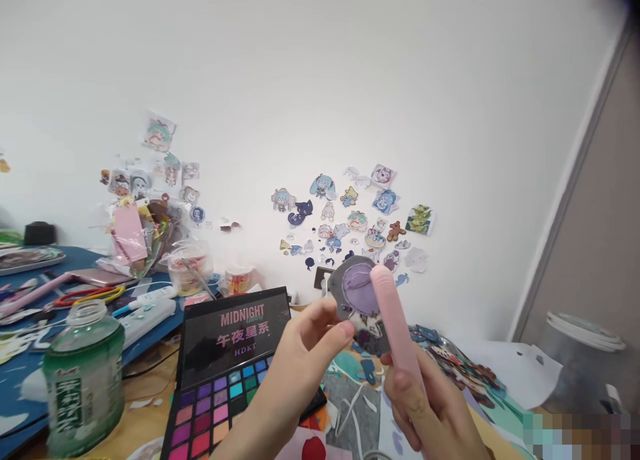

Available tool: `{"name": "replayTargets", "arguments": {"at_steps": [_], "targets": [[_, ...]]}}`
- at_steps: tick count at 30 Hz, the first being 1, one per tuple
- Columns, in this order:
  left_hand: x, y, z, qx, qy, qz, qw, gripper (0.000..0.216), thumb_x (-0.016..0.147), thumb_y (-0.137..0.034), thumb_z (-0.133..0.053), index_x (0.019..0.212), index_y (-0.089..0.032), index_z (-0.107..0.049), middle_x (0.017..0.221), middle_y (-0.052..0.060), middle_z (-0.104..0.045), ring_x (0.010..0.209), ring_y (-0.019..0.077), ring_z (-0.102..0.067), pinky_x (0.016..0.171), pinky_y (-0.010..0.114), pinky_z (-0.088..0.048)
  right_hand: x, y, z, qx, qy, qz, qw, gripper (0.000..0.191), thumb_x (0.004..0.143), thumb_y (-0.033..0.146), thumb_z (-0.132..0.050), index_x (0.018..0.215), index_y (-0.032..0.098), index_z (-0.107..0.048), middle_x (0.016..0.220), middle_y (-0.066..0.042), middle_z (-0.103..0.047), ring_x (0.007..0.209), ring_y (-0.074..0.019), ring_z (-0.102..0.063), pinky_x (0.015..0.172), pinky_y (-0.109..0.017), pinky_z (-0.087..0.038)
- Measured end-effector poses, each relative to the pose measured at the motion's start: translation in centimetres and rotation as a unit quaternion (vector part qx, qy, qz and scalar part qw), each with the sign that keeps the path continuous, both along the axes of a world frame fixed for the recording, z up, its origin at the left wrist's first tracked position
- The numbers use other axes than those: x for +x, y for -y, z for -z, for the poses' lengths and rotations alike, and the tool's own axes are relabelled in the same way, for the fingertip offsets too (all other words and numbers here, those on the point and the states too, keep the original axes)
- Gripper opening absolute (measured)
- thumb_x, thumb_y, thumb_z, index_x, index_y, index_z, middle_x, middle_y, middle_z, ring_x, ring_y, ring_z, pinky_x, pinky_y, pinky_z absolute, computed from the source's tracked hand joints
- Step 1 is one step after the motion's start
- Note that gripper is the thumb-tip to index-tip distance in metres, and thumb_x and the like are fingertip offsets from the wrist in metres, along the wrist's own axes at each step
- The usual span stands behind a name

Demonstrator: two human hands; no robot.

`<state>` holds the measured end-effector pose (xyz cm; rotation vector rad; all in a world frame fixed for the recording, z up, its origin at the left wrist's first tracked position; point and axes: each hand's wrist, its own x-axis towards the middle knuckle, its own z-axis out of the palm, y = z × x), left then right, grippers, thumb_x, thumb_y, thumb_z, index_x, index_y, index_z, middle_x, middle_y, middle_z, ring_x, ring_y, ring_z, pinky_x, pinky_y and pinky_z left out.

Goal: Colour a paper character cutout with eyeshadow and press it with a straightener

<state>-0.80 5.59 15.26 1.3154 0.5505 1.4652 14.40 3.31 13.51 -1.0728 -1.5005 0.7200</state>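
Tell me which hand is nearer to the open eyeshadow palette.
Left. The left hand hangs just above the eyeshadow palette's right edge, pinching a purple cutout. The right hand, gripping a pink pen-like tool, sits farther right, clear of it.

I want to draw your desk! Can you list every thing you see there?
eyeshadow palette: one, black with bright pans, open at centre.
jar: one, clear with green label, lidless, front left.
wall stickers: many, mixed colours, on the white wall.
cup: one, clear, behind the palette.
paper cutouts: several, colourful, right side of the desk.
sticker cutout: one, purple and grey, in the left hand's grip.
left hand: pinches the cutout.
right hand: holds a pink tool.
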Motion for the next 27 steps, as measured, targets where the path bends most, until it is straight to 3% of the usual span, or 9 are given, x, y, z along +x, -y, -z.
{"name": "replayTargets", "arguments": {"at_steps": [3,9,13,18,23,27], "targets": [[0.4,-0.1,0.5,-0.019,-0.029,-0.038,0.999,0.022,0.082,-0.037,-0.058,0.073,-0.017,-0.054,0.071,-0.001,-0.051,0.072,0.0114,-0.047,0.068,0.02,-0.038,0.0,-0.3,0.2,-0.02,-0.036,-0.03,0.999,0.052,0.078,0.062,-0.05,0.101,0.016,-0.057,0.051,0.006,-0.041,0.038,-0.0076,-0.031,0.037,-0.022,-0.025],[-0.5,0.2,0.1,0.011,-0.002,-0.165,0.986,0.017,0.084,-0.031,-0.052,0.074,-0.02,-0.046,0.069,-0.004,-0.04,0.067,0.0106,-0.039,0.063,0.018,-0.034,0.4,-0.7,0.2,-0.074,-0.088,-0.111,0.987,0.059,0.075,0.068,-0.048,0.101,0.015,-0.047,0.053,0.009,-0.035,0.038,-0.0042,-0.025,0.039,-0.021,-0.017],[-0.9,0.6,-0.4,0.007,-0.02,-0.195,0.981,0.013,0.084,-0.029,-0.045,0.074,-0.021,-0.042,0.062,-0.004,-0.031,0.056,0.0116,-0.029,0.051,0.02,-0.027,1.1,-1.0,0.2,-0.083,-0.047,-0.152,0.984,0.056,0.078,0.065,-0.047,0.099,0.013,-0.046,0.055,0.008,-0.038,0.036,-0.0029,-0.025,0.04,-0.022,-0.014],[-0.8,1.0,-0.3,0.056,-0.105,-0.22,0.968,0.017,0.087,-0.031,-0.04,0.074,-0.022,-0.045,0.058,-0.005,-0.033,0.052,0.0114,-0.027,0.048,0.022,-0.023,1.1,-0.8,0.1,-0.098,-0.037,-0.163,0.981,0.05,0.081,0.063,-0.045,0.09,0.015,-0.05,0.051,0.009,-0.033,0.037,-0.0025,-0.022,0.037,-0.02,-0.014],[-1.1,0.9,-0.2,0.07,-0.119,-0.219,0.966,0.017,0.088,-0.033,-0.044,0.076,-0.021,-0.049,0.062,-0.005,-0.039,0.058,0.0108,-0.034,0.053,0.02,-0.029,0.9,-0.7,0.1,-0.104,-0.03,-0.123,0.987,0.047,0.081,0.062,-0.045,0.082,0.015,-0.054,0.05,0.008,-0.032,0.037,-0.0035,-0.023,0.037,-0.019,-0.016],[-1.6,0.8,-0.8,0.073,-0.106,-0.233,0.964,0.015,0.082,-0.034,-0.054,0.084,-0.02,-0.058,0.079,-0.001,-0.057,0.077,0.0136,-0.052,0.069,0.021,-0.039,0.5,-0.2,-0.2,0.019,0.089,0.026,0.995,0.041,0.077,0.058,-0.052,0.085,0.019,-0.062,0.06,0.0,-0.056,0.05,-0.0131,-0.048,0.047,-0.023,-0.036]]}}
